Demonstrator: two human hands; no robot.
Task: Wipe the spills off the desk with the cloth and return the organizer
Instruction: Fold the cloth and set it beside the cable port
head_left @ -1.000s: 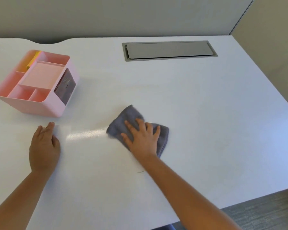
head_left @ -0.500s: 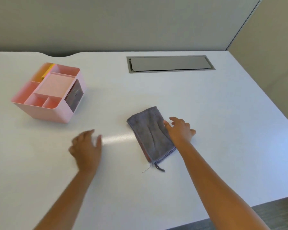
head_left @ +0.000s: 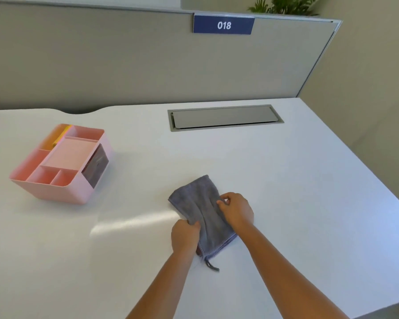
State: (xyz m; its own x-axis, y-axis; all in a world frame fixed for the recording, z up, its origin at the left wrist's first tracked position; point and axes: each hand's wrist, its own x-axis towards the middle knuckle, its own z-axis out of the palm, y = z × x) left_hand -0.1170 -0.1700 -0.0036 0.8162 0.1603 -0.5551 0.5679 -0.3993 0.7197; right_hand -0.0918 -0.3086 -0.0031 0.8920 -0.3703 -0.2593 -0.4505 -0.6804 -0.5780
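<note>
Head view, both hands pinching grey cloth (head_left: 202, 203) edges, left (head_left: 185, 237), right (head_left: 236, 210), pink organizer (head_left: 62, 164) well apart

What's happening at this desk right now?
A person is handling a grey cloth on a white desk. Both hands grip it: the left hand pinches its left edge and the right hand pinches its right edge, so the fabric bunches between them. No spill is plain to see, only a glare streak left of the cloth. The pink organizer sits untouched at the far left of the desk, apart from the hands.
</note>
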